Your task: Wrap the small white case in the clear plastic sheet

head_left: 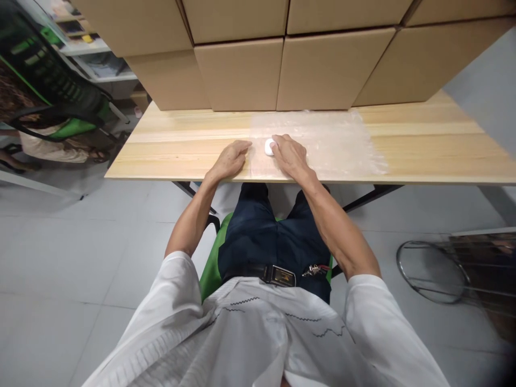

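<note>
My right hand (289, 155) is closed on a small white rounded case (269, 147), the size of an earbud case, with thumb and fingers at its right side. The case rests on a sheet of clear, crinkled plastic (338, 142) spread flat on the wooden table (173, 145). At the sheet's left edge, my left hand (233, 158) lies low over the table, its fingers pressed together and pointing right. The fingertips meet the edge of the plastic; whether they pinch it is hard to see.
Stacked cardboard boxes (242, 72) line the back of the table. A black and green office chair (60, 97) with a seated person stands to the left. On the right floor are a round metal frame (431, 271) and a wire rack (487, 274).
</note>
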The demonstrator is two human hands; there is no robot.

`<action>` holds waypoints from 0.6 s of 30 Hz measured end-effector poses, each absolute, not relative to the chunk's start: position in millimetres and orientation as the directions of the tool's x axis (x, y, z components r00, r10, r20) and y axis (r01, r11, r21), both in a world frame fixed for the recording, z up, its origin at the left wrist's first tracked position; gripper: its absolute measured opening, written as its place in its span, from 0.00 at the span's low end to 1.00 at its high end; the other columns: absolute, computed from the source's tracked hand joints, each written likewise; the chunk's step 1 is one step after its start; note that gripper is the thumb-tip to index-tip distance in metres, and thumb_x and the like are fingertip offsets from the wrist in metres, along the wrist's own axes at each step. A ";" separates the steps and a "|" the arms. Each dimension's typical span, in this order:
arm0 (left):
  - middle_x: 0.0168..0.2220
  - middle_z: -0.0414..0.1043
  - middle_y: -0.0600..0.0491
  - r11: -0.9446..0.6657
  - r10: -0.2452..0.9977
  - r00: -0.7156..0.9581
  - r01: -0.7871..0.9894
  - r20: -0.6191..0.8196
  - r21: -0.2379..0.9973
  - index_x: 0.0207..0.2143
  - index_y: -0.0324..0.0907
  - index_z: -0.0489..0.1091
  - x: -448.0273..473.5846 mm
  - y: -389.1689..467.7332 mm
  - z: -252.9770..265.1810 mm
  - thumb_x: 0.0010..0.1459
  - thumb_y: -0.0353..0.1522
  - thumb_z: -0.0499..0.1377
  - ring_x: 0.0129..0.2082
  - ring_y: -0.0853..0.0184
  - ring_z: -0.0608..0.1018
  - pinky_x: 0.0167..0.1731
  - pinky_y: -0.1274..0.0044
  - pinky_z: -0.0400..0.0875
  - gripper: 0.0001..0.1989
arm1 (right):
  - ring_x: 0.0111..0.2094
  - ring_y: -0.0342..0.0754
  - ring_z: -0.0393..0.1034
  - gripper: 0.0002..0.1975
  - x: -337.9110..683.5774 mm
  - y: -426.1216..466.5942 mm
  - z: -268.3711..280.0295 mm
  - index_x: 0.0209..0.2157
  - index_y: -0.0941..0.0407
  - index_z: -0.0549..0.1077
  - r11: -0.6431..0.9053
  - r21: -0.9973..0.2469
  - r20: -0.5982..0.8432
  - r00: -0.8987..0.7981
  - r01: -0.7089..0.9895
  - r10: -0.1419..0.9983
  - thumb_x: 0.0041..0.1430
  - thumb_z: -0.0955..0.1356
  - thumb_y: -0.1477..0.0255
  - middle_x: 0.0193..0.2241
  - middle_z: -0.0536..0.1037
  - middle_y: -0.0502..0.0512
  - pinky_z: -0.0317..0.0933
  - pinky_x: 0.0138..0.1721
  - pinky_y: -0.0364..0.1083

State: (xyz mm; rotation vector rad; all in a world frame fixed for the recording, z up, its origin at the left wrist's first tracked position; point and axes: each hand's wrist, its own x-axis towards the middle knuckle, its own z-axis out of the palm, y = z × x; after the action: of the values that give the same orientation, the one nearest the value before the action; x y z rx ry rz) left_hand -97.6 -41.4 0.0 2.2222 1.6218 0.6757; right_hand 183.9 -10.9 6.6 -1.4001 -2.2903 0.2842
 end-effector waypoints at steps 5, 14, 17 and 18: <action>0.86 0.79 0.44 -0.350 0.937 0.316 0.821 0.151 0.451 0.82 0.43 0.82 -97.6 -42.7 2.3 0.70 0.31 0.57 0.88 0.47 0.78 0.93 0.49 0.67 0.41 | 0.73 0.75 0.83 0.30 186.8 -13.6 4.8 0.76 0.53 0.85 0.523 -0.392 0.258 -0.455 0.757 0.852 0.91 0.60 0.59 0.74 0.89 0.70 0.77 0.75 0.72; 0.77 0.86 0.43 -0.375 0.927 0.322 0.767 0.194 0.521 0.72 0.45 0.89 -94.5 -43.8 2.2 0.68 0.31 0.59 0.80 0.48 0.83 0.88 0.51 0.74 0.33 | 0.77 0.75 0.81 0.33 194.5 -19.9 9.8 0.83 0.51 0.81 0.531 -0.401 0.219 -0.485 0.747 0.847 0.91 0.61 0.59 0.79 0.86 0.66 0.74 0.78 0.73; 0.70 0.87 0.41 -0.376 0.926 0.305 0.769 0.221 0.517 0.61 0.44 0.91 -91.2 -43.6 -0.2 0.72 0.31 0.59 0.75 0.49 0.85 0.84 0.53 0.79 0.24 | 0.77 0.75 0.81 0.33 195.1 -20.1 9.4 0.83 0.51 0.81 0.538 -0.401 0.221 -0.492 0.741 0.842 0.91 0.61 0.59 0.79 0.86 0.65 0.74 0.77 0.74; 0.68 0.87 0.41 -0.374 0.927 0.298 0.774 0.227 0.511 0.58 0.44 0.91 -90.1 -43.6 -0.8 0.73 0.31 0.60 0.73 0.49 0.86 0.83 0.53 0.80 0.21 | 0.77 0.75 0.81 0.33 195.2 -19.9 8.9 0.83 0.50 0.81 0.538 -0.405 0.223 -0.491 0.739 0.842 0.91 0.61 0.58 0.79 0.86 0.64 0.74 0.77 0.73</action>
State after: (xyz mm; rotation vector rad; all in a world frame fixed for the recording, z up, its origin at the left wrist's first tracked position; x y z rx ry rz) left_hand -90.1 -43.6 -0.8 2.2666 1.5418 0.7122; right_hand 195.2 -19.9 8.9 -1.2937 -2.3863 0.3588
